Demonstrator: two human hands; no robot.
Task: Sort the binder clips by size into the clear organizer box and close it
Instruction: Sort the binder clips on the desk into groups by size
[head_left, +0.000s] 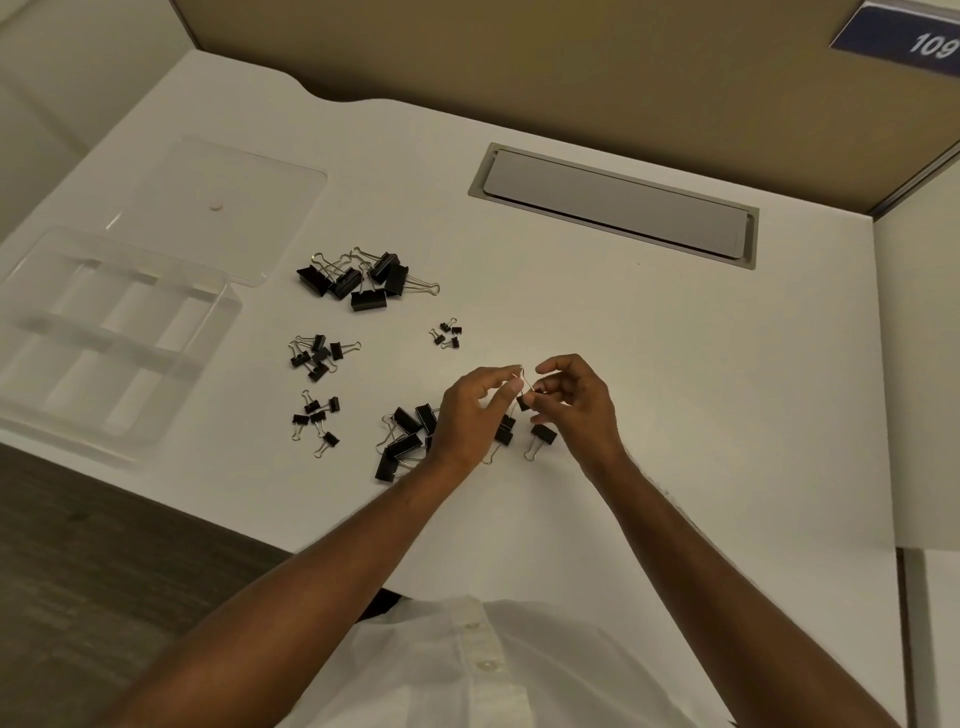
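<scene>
1. I logged the left hand (470, 415) and right hand (574, 402) raised together over the white desk (649, 364), both pinching one small black binder clip with wire handles (523, 397) between fingertips.
2. Clear plastic organizer box with dividers (104, 332) sat at the desk's left edge, open; its clear flat lid (228, 208) lay just behind it.
3. Large black clips (358, 280) were heaped near the lid.
4. Medium clips (317, 353), smaller clips (317, 421) and tiny clips (448, 332) lay in separate groups between box and hands.
5. An unsorted pile (408, 436) lay partly hidden under the left hand; one loose clip (542, 436) lay below the right.
6. Grey cable hatch (613, 205) sat well apart, behind.
</scene>
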